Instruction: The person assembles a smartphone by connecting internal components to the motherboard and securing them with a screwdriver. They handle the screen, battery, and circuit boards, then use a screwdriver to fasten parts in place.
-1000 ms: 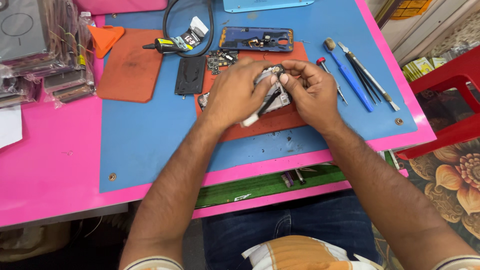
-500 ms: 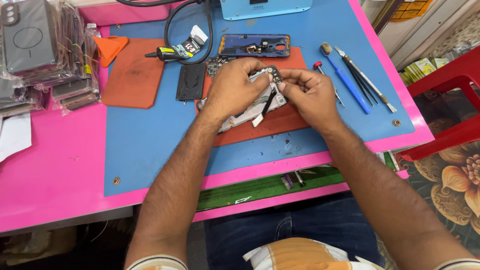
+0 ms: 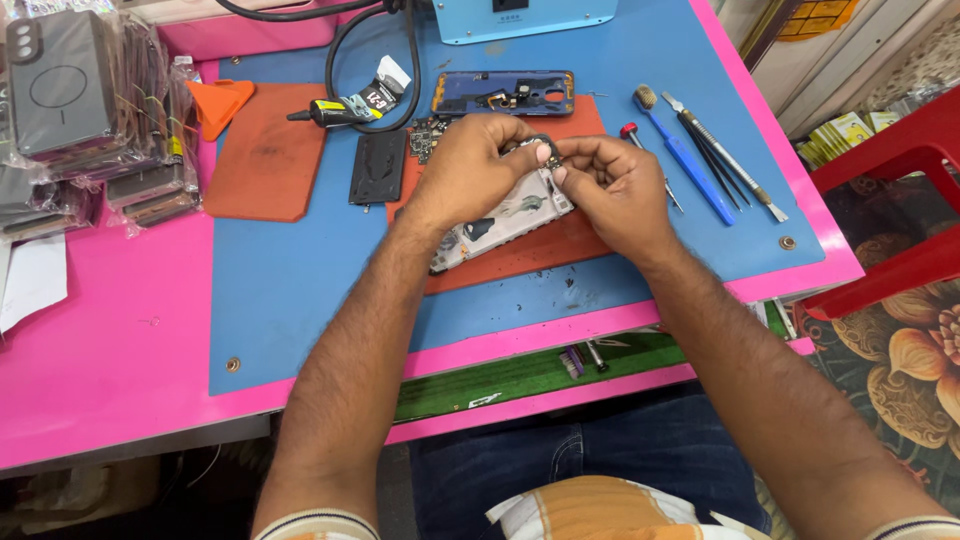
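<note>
An opened phone body [image 3: 505,217] with its insides showing lies on a brown-orange mat [image 3: 560,245] over the blue work mat [image 3: 300,290]. My left hand [image 3: 470,170] rests on the phone's upper part and pinches a small dark component [image 3: 548,152] at its top edge. My right hand [image 3: 610,185] meets it from the right, fingertips pinched on the same small part. Whether the part is attached to the phone is hidden by my fingers.
Behind the hands lie a blue phone frame [image 3: 503,93], a black cover [image 3: 378,167], a glue tube [image 3: 335,110] and a second orange mat [image 3: 265,150]. A brush, tweezers [image 3: 725,155] and a red-capped screwdriver [image 3: 645,160] lie right. Packaged phone cases [image 3: 80,120] are stacked left. A red chair [image 3: 900,200] stands right.
The white tool seen under my hands earlier is no longer visible. Both hands have risen to the phone's top edge and now pinch a small dark part; the camera view has shifted closer.
</note>
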